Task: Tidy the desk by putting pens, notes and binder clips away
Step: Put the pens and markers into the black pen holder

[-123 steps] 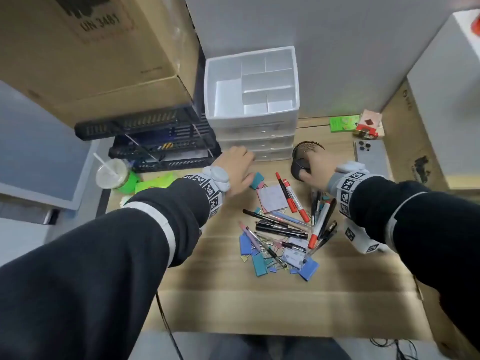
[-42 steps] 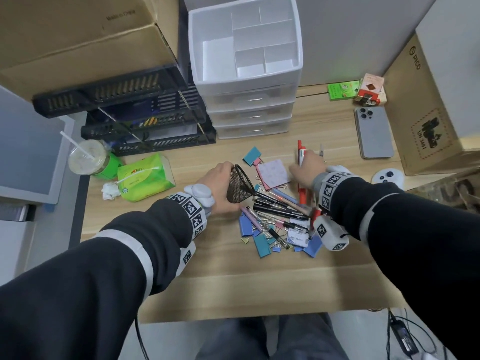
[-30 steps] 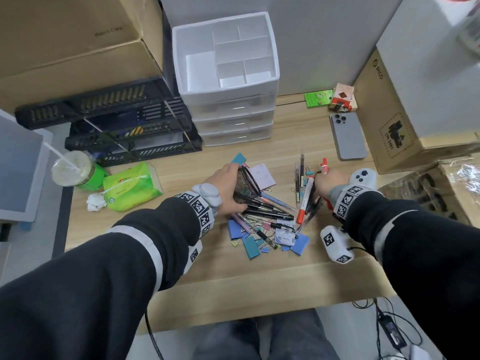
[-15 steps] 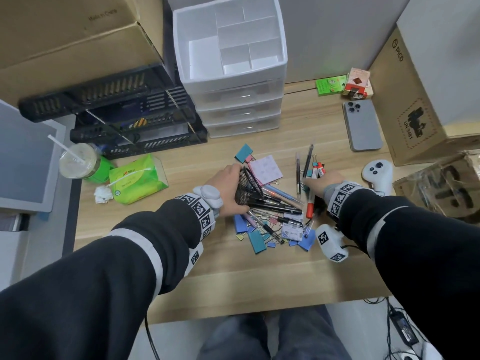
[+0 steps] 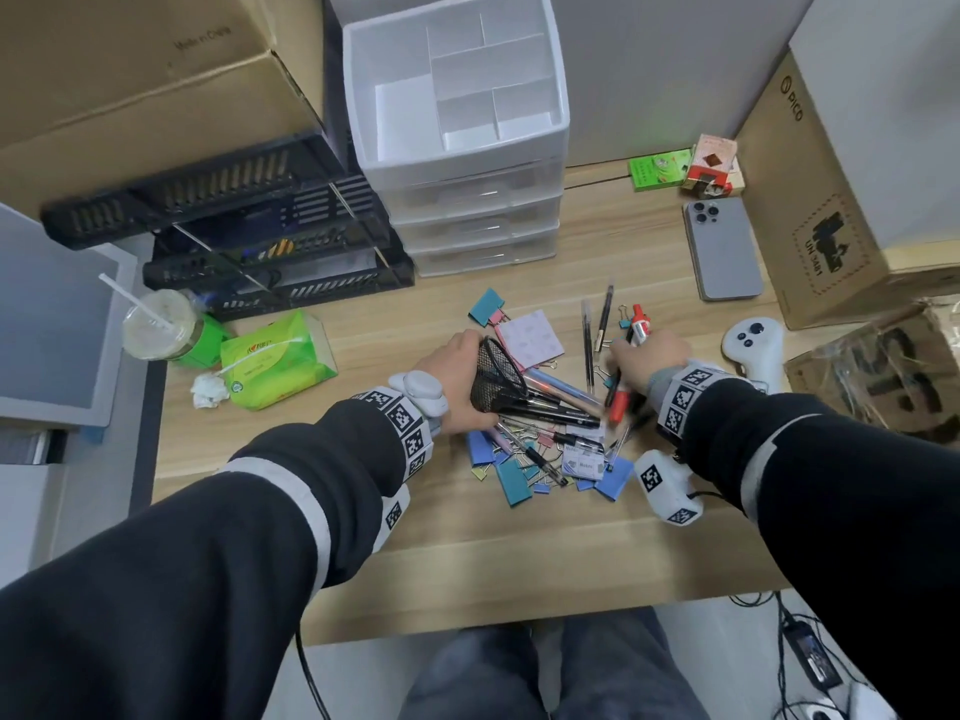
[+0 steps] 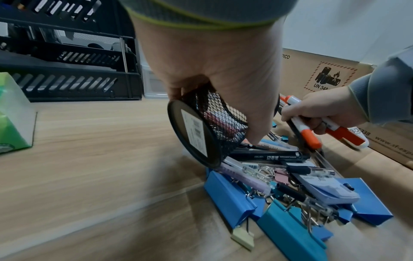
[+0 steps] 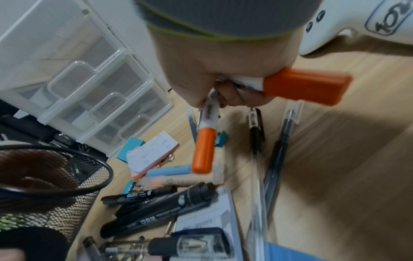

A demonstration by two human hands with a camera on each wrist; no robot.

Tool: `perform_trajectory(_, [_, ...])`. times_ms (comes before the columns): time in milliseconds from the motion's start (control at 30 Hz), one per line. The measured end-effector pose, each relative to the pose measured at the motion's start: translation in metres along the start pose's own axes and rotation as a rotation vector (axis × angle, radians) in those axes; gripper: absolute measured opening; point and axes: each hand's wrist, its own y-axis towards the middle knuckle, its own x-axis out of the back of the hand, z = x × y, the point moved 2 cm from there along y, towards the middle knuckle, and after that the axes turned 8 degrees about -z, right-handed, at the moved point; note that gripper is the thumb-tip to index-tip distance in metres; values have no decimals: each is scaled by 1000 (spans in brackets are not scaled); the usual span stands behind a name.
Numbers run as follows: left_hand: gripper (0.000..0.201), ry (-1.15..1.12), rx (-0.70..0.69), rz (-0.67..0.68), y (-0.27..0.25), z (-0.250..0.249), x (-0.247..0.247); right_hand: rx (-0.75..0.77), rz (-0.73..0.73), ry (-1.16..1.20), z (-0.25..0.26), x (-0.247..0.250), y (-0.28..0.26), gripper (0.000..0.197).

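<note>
My left hand (image 5: 452,376) grips a black mesh pen cup (image 5: 496,379), tipped on its side with its mouth facing right, against a pile of pens. In the left wrist view the cup (image 6: 208,130) shows its labelled base. My right hand (image 5: 649,356) holds two red-capped markers (image 5: 621,402) just right of the cup's mouth; the right wrist view shows one marker (image 7: 203,151) pointing down. Black markers (image 5: 550,413), blue binder clips (image 5: 511,485) and a pink note pad (image 5: 530,337) lie on the wooden desk. Two thin pens (image 5: 587,340) lie beside my right hand.
A white drawer organiser (image 5: 457,148) with open top compartments stands at the back. Black letter trays (image 5: 234,236) are to its left. A phone (image 5: 722,249), a white controller (image 5: 753,345) and a cardboard box (image 5: 821,200) sit on the right; a tissue pack (image 5: 270,366) and drink cup (image 5: 156,324) on the left.
Four seconds ago my right hand held the cup at the back. Now my left hand holds it tilted at the pile and my right hand has gathered the red markers.
</note>
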Motion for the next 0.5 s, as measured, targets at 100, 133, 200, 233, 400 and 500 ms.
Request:
perform_trajectory(100, [96, -16, 9, 28, 1, -4, 3, 12, 8, 210, 12, 9, -3, 29])
perform_trajectory(133, [94, -23, 12, 34, 2, -6, 5, 14, 28, 298, 18, 12, -5, 27])
perform_trajectory(200, [93, -41, 9, 39, 3, -11, 8, -10, 62, 478, 34, 16, -9, 22])
perform_trajectory(233, [95, -48, 4, 38, 4, -14, 9, -37, 85, 579, 44, 18, -12, 18])
perform_trajectory(400, [110, -102, -25, 36, 7, -25, 15, -146, 243, 1084, 93, 19, -37, 12])
perform_trajectory(500, [107, -137, -16, 27, 7, -28, 17, -157, 275, 1197, 108, 14, -46, 12])
